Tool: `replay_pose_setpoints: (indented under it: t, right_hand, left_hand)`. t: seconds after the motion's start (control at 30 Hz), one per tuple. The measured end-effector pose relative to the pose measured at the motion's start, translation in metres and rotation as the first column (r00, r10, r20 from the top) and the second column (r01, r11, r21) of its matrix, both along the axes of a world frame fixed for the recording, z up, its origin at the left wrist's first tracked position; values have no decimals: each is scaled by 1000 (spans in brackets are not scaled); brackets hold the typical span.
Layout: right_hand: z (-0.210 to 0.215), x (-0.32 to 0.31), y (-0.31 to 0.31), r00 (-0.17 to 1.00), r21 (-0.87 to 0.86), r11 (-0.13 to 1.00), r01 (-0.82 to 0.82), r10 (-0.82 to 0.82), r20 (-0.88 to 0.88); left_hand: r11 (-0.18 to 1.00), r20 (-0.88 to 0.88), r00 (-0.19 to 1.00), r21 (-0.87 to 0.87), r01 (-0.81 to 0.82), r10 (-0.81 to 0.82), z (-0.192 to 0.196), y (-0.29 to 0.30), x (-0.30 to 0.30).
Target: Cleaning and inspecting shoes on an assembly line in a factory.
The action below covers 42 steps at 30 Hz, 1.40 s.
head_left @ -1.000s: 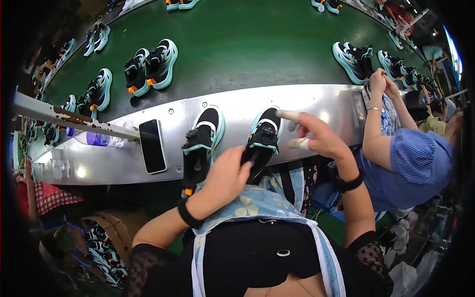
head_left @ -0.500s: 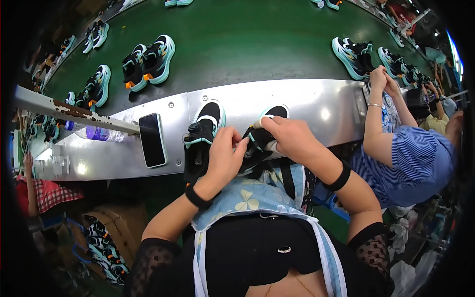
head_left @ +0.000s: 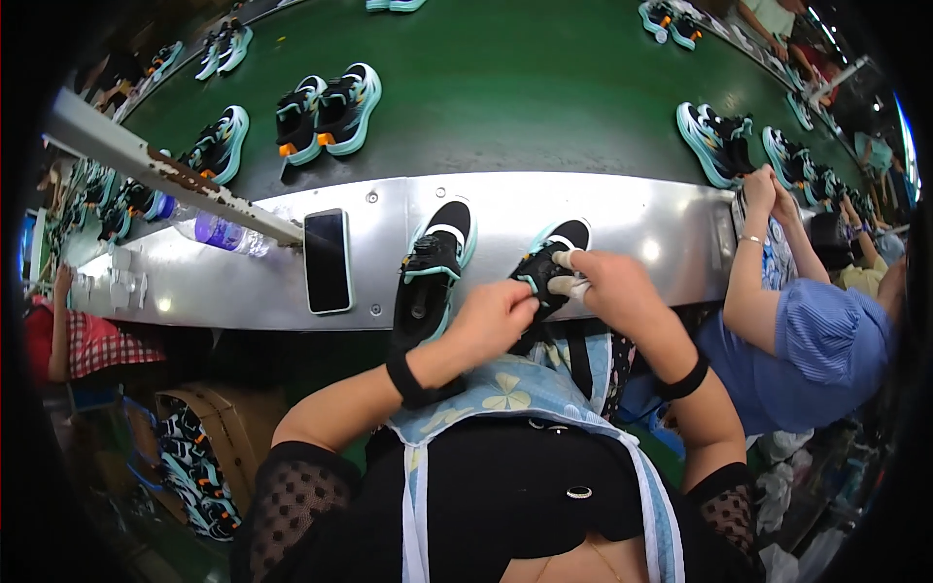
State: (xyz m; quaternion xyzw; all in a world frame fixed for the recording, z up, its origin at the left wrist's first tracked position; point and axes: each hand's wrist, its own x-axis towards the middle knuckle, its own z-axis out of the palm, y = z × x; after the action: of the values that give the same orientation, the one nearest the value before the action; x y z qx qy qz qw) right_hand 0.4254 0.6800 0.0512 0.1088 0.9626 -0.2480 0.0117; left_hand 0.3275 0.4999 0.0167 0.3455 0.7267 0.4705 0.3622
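Note:
A black, white and mint sneaker [head_left: 530, 267] rests toe-forward on the metal ledge in front of me, its heel end hanging over the near edge. My left hand [head_left: 491, 321] pinches the near left side of its opening, thumb against fingertips. Across the lacing lies my right hand [head_left: 627, 291], white covers on its fingertips, gripping the right side of the upper. Whether a lace is between my fingers cannot be made out. The matching sneaker [head_left: 432, 262] stands to the left, untouched, its opening toward me.
A phone [head_left: 328, 260] lies on the metal ledge [head_left: 379, 223], beside a rusty white bar [head_left: 185, 180] and plastic bottle [head_left: 228, 233]. Sneaker pairs [head_left: 330, 112] sit on the green belt [head_left: 505, 97]. A co-worker [head_left: 797, 340] sits at right; a carton of shoes [head_left: 228, 447] stands lower left.
The view has tilted slightly. My left fingertips have moved from between the two sneakers onto the right sneaker's edge. My right hand has come a little nearer and bends more over the lacing.

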Motion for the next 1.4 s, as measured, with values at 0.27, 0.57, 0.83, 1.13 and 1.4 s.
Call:
replay_pose_setpoints:
  t: [0.27, 0.57, 0.83, 1.13, 1.4]
  right_hand:
    - [11, -84, 6, 990, -357, 924, -140, 131, -50]
    - [-28, -117, -67, 818, -49, 827, -559, 542, -194]
    - [-31, -106, -80, 810, 164, 856, -491, 518, -277]
    - [-18, -81, -73, 917, 72, 916, -395, 398, -36]
    - [-17, -64, -56, 940, -196, 920, -340, 326, -99]
  left_hand:
    - [826, -365, 750, 114, -552, 551, -16, -85, -32]
    - [814, -273, 771, 95, -574, 576, -51, -87, -33]
    - [784, -48, 786, 126, -607, 616, -57, -74, -37]
    - [834, 89, 830, -19, -551, 550, -30, -84, -50]
    - [946, -98, 941, 36, -322, 324, -33, -69, -25]
